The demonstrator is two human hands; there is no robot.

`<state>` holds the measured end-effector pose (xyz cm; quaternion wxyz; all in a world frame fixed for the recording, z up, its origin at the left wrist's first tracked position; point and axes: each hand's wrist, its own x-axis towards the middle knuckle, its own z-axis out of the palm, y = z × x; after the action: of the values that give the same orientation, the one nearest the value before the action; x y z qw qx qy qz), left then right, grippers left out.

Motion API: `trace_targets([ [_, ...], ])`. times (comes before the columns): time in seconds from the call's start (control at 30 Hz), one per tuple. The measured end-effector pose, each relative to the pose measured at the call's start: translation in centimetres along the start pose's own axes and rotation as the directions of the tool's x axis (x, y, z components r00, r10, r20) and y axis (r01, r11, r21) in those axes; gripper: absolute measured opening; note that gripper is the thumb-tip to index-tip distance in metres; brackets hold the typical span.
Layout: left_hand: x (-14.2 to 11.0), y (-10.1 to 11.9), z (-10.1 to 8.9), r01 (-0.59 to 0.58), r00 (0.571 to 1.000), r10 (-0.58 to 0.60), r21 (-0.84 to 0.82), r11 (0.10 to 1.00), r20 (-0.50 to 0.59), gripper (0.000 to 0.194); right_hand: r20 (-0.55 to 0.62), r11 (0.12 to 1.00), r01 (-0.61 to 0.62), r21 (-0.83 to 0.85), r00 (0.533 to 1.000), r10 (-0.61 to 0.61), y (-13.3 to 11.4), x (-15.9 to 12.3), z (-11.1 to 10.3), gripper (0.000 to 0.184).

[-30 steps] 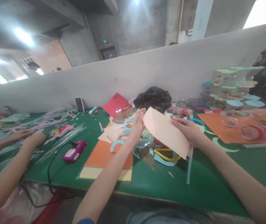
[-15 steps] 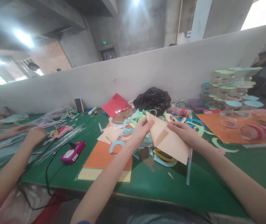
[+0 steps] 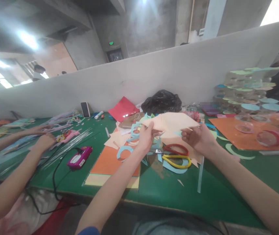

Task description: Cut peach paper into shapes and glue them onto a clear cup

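Note:
Both my hands hold a peach sheet of paper (image 3: 172, 122) above the green table (image 3: 217, 192). My left hand (image 3: 146, 137) pinches the sheet's near left edge. My right hand (image 3: 198, 138) grips its near right edge with curled fingers. The sheet lies almost flat, tilted away from me. Under it lie red-handled scissors (image 3: 176, 149) and yellow-handled scissors (image 3: 176, 161) among blue paper cut-outs (image 3: 123, 150).
An orange sheet (image 3: 110, 161) lies left of my arm, a pink glue gun (image 3: 79, 158) with a black cord beyond. Another person's arms (image 3: 19, 176) work at the left. A black bag (image 3: 161, 101), red paper (image 3: 122, 109), a phone (image 3: 85, 109) stand by the partition.
The peach sheet has swung from hanging down in front of me to lying nearly flat, uncovering the scissors. Both hands kept hold of it.

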<state>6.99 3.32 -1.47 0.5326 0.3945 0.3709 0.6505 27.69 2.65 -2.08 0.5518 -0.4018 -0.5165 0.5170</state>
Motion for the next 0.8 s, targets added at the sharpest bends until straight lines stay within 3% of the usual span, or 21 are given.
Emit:
trace_targets([
  [0.1,-0.1,-0.1,0.4,0.04,0.999,-0.04,-0.143,0.989,0.005,0.021,0.101,0.97,-0.148,0.194,0.986,0.131,0.4,-0.5,0.7,0.031],
  [0.17,-0.5,-0.2,0.6,0.055,0.998,-0.048,-0.183,0.982,0.04,0.024,0.143,0.97,-0.189,0.155,0.975,0.167,0.6,-0.9,1.7,0.032],
  [0.27,-1.5,-0.2,1.1,0.085,0.987,-0.06,-0.163,0.983,0.15,0.032,0.171,0.991,-0.104,-0.081,0.978,0.116,0.8,-1.6,3.1,0.035],
  [0.37,-2.6,0.0,1.8,0.117,0.973,-0.087,-0.131,0.984,0.216,0.032,0.196,0.995,-0.024,-0.094,0.98,0.042,0.8,-1.7,3.7,0.045],
  [0.57,-3.5,0.0,2.7,0.138,0.946,-0.102,-0.097,0.986,0.309,0.025,0.051,0.997,-0.039,-0.069,0.998,0.043,1.2,-1.4,2.7,0.053],
  [0.8,-2.5,0.3,1.7,0.142,0.932,-0.149,0.045,0.989,0.33,0.027,-0.041,0.999,0.039,-0.001,0.998,-0.039,0.7,-1.1,2.4,0.049],
])
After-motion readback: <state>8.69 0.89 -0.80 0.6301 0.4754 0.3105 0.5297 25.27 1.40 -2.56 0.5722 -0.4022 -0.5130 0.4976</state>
